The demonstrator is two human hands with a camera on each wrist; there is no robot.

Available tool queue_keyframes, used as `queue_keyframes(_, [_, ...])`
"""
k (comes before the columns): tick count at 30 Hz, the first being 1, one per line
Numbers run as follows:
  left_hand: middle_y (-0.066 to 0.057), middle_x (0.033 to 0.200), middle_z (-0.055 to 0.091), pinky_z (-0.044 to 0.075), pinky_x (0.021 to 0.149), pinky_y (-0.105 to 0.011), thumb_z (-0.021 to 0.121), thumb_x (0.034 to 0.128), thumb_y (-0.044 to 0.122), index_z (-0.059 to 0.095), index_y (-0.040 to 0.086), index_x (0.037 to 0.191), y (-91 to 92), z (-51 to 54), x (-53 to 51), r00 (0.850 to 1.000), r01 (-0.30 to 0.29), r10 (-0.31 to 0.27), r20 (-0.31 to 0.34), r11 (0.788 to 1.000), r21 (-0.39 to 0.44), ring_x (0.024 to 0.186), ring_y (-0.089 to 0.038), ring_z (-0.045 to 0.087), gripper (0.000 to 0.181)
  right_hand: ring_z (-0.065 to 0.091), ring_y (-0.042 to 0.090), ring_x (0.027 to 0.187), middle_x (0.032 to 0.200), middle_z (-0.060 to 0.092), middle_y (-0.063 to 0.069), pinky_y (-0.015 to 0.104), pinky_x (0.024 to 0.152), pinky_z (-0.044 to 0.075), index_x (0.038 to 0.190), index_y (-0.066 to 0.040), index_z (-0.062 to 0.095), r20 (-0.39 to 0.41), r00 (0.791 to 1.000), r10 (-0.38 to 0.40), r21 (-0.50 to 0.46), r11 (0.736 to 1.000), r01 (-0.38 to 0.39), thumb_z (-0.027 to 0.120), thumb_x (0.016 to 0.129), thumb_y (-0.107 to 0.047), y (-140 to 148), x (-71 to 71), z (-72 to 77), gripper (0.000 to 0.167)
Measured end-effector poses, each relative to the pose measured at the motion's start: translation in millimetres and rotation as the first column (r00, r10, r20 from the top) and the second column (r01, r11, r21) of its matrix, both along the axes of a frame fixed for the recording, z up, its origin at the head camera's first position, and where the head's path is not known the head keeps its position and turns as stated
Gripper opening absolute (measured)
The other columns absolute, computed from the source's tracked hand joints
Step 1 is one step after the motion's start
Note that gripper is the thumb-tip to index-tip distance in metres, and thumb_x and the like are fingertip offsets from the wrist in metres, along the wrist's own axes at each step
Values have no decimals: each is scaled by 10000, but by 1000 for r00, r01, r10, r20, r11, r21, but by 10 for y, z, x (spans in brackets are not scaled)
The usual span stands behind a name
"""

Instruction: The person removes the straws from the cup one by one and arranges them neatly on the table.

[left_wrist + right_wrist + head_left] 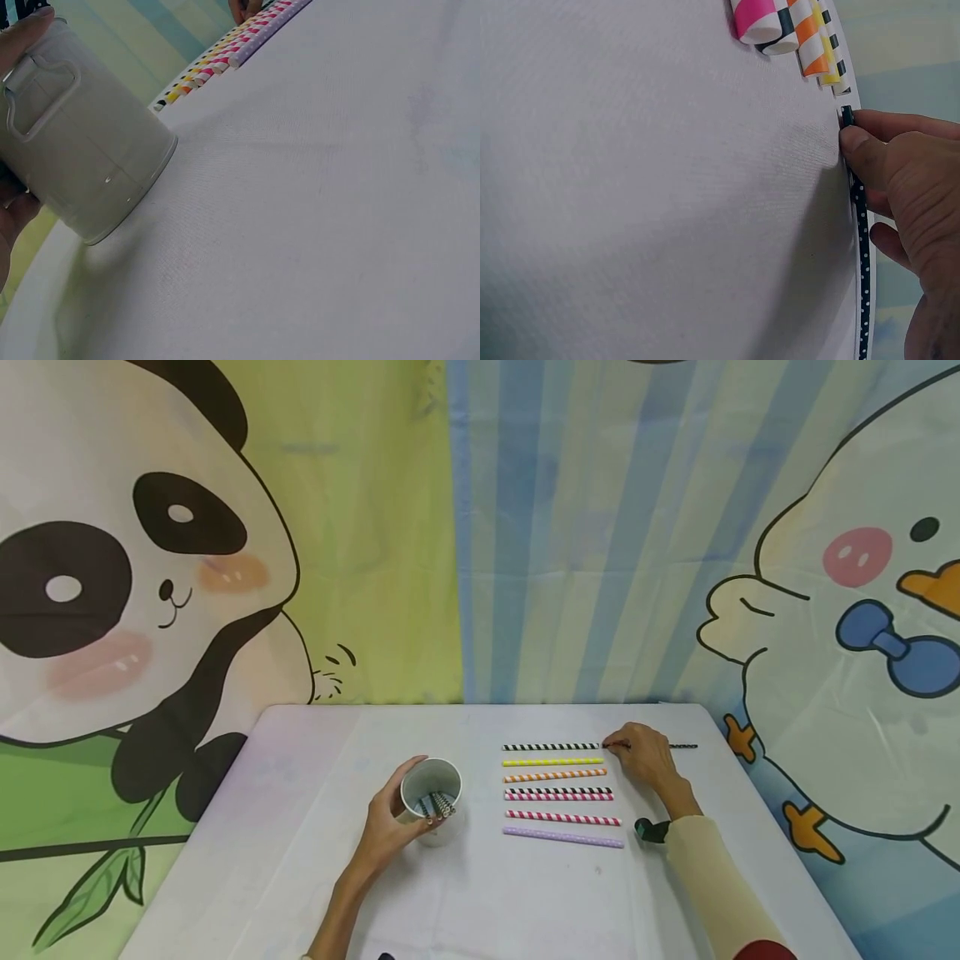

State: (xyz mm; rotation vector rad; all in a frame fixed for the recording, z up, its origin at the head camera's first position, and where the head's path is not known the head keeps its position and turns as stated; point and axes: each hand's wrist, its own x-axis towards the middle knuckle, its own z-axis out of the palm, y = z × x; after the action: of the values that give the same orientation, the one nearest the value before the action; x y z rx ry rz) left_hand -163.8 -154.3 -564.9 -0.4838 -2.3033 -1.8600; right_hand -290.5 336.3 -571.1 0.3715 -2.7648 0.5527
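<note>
In the head view my left hand [384,824] grips a white metal cup [431,774] with several patterned straws [440,805] inside. The cup's side loop handle [73,79] shows in the left wrist view, where the cup leans over the tabletop. At the table's far side, the thumb and fingers of my right hand [643,756] pinch the end of a black straw with white dots [862,255]. Left of that hand, striped paper straws lie in a column: black-and-white [551,747], yellow [552,762], orange [555,776], black beside pink [558,794] and red-pink [562,818], with a purple straw [562,837] nearest.
A white cloth covers the table [480,902], whose far edge meets a printed curtain [570,527] with a panda [180,535] and a white bird [832,693]. A small dark green device [651,832] sits at my right wrist.
</note>
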Motion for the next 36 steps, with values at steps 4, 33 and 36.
queue_keyframes(4, [-114,1567,614,569,1120,-512,962,801,38,476,228,1648,2,8,9,1000,-1,1,0,1000,-3,1385,-454,614,995,730,269,940,986,799,31,476,778,556,1020,-181,898,35,999,-7,1,1000,7,837,950,-78,-7,5,37,139])
queue_keyframes(33, [-156,1544,623,583,1104,-465,932,799,-11,479,219,1645,-4,-4,6,1000,0,0,-15,1000,4,1346,-469,633,987,724,312,1020,1085,798,101,539,873,561,1165,-127,865,75,996,-48,-11,999,49,838,957,-94,-63,37,51,212])
queue_keyframes(36, [-167,1547,619,582,1106,-462,941,801,1,478,212,1646,-3,3,5,1000,2,-2,-17,1000,3,1350,-474,628,986,718,354,1071,1149,798,142,571,916,559,1229,-108,843,70,994,-81,-29,996,83,852,944,-97,-68,51,68,285])
